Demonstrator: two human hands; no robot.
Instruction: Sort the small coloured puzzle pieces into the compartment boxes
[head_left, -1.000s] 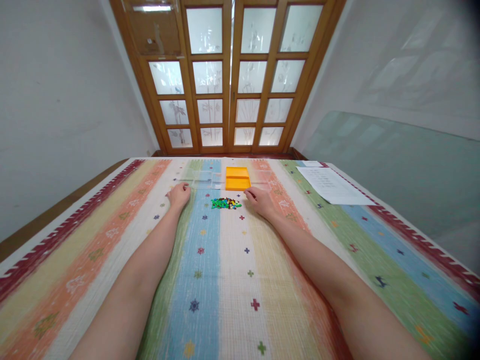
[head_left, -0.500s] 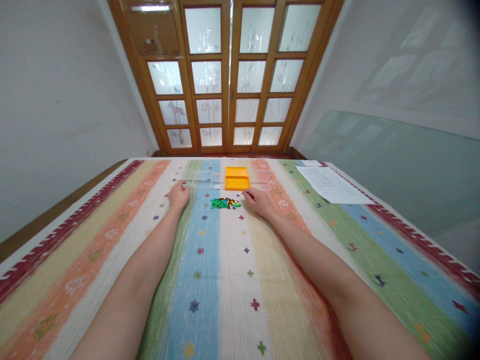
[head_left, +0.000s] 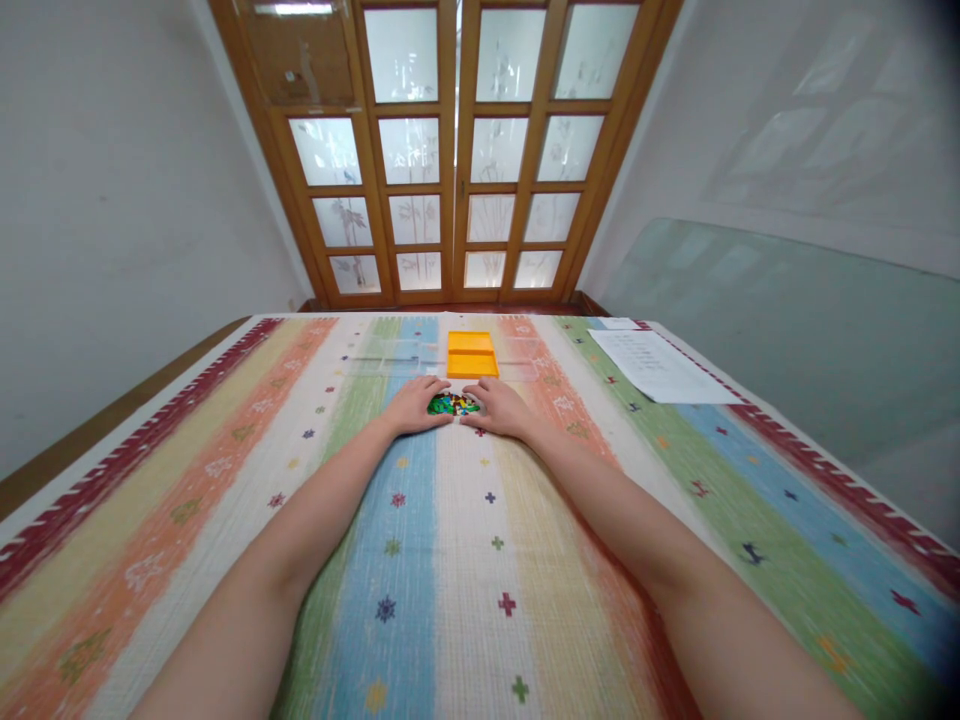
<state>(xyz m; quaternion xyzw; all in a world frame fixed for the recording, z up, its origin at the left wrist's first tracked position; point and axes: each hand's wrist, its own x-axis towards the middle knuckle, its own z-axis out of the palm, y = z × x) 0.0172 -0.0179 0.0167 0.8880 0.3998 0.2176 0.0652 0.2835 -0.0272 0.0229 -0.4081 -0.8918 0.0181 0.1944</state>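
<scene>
A small heap of tiny coloured pieces (head_left: 453,404), green, blue, yellow and dark brown, lies on the striped tablecloth; their exact kind is too small to tell. My left hand (head_left: 417,406) curves around the heap's left side, thumb toward me and fingers on the far side. Mirroring it, my right hand (head_left: 496,406) cups the right side. Both hands have thumb and fingers apart, and parts of the heap are hidden behind them. Just beyond the hands is an orange two-part tray (head_left: 472,366), its hollows facing up.
Clear plastic boxes (head_left: 382,358) flank the orange tray on the left and right. Printed paper sheets (head_left: 660,370) lie at the table's far right. Behind the far edge stands a wooden door with glass panes (head_left: 495,190). A greenish glass panel (head_left: 780,320) leans at the right wall.
My left hand has moved right to the heap and opened around it. My right hand has opened and now curves around the other side. The pieces look gathered closer together.
</scene>
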